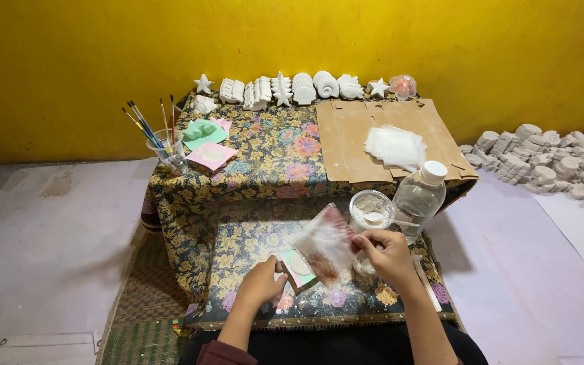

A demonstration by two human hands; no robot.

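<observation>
Both hands [265, 280] [388, 255] hold plastic bag [324, 242] tilted upper-right.

A small clear plastic bag [326, 243], crumpled and showing a reddish tint inside, is held up tilted above the front of the floral-covered tabletop [251, 236], pinched at its right edge by the right hand [388, 257]. Just below and left of it lies a small flat mould [299, 267] with a pale round hollow and a pink and green border, resting slantwise on the cloth, with the left hand [259, 284] touching its left side.
</observation>
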